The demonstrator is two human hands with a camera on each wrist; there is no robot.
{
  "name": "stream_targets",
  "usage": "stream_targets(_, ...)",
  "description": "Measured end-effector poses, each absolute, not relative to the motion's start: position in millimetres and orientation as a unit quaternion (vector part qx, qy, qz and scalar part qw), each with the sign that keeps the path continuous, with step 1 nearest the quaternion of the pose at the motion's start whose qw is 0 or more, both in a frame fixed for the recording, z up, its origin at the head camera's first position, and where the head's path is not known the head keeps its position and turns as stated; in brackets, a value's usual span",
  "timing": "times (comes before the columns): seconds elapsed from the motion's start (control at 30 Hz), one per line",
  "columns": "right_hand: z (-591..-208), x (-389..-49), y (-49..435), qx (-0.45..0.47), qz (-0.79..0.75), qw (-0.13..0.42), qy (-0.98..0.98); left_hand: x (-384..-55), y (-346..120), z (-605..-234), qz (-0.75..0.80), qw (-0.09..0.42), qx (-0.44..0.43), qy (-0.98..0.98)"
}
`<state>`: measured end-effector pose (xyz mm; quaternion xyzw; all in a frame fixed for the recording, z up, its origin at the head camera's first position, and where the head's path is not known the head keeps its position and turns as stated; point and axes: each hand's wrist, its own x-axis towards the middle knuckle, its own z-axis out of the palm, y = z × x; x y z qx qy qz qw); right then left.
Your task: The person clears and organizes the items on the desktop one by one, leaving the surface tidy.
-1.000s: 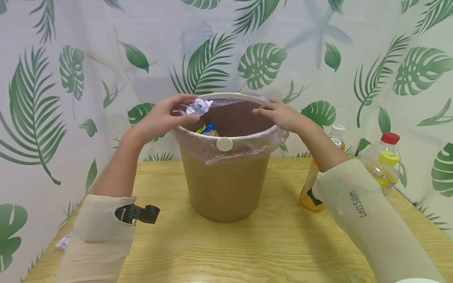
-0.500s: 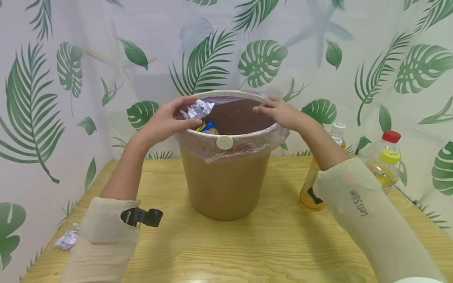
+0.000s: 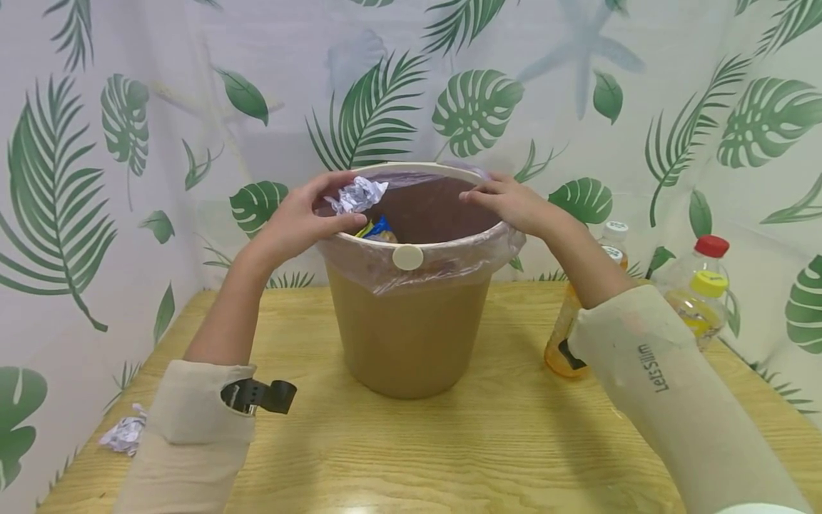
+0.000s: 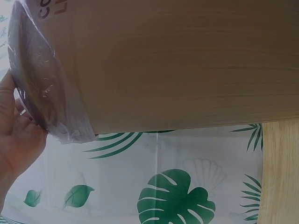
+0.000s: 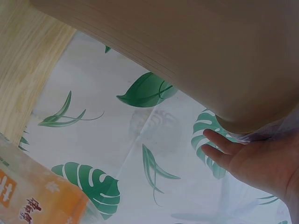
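Note:
A beige trash can (image 3: 411, 328) with a clear plastic liner (image 3: 385, 275) folded over its rim stands upright on the wooden table. At its left rim, my left hand (image 3: 295, 225) holds a ball of crumpled white paper (image 3: 358, 194) between thumb and curved fingers. My right hand (image 3: 514, 205) rests on the opposite side of the rim. Two of its fingers (image 5: 219, 147) extend fairly straight outside the can in the right wrist view. A blue and yellow wrapper (image 3: 379, 230) shows inside the can near the left hand.
Another crumpled paper ball (image 3: 125, 433) lies on the table (image 3: 359, 450) beside the left sleeve. Bottles, among them an orange drink bottle (image 3: 561, 350), a red-capped one (image 3: 711, 247) and a yellow-capped one (image 3: 708, 285), stand at the right, partly behind the right arm. Leaf-patterned sheeting surrounds the table.
My left hand has shifted slightly right and down with the paper, closer onto the rim. More of the paper ball on the table now shows. The right hand keeps its place.

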<state>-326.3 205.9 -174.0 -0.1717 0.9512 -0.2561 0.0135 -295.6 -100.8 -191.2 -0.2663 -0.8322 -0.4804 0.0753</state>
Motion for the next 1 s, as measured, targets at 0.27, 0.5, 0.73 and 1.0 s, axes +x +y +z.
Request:
stream_targets(0.27,-173.2,-324.8,205.7,-0.174,-0.257,0.013,0.951,-296.1,-100.6,-191.6,-0.479,0.083,-0.267,-0.832)
stream_targets(0.5,-172.8,-324.7,205.7,-0.175,-0.257,0.012,0.95,-295.5,-101.0,-191.9,-0.478,0.085,-0.263,-0.834)
stream_targets(0.73,-173.0,-323.7,205.3,-0.172,-0.258,0.013,0.951,-295.9,-100.9,-192.9,-0.479,0.089,-0.26,-0.834)
stream_targets(1.0,-173.2,-323.3,204.9,-0.166,-0.266,0.016,0.95,-296.4,-102.8,-194.5,-0.499,0.07,-0.265,-0.822)
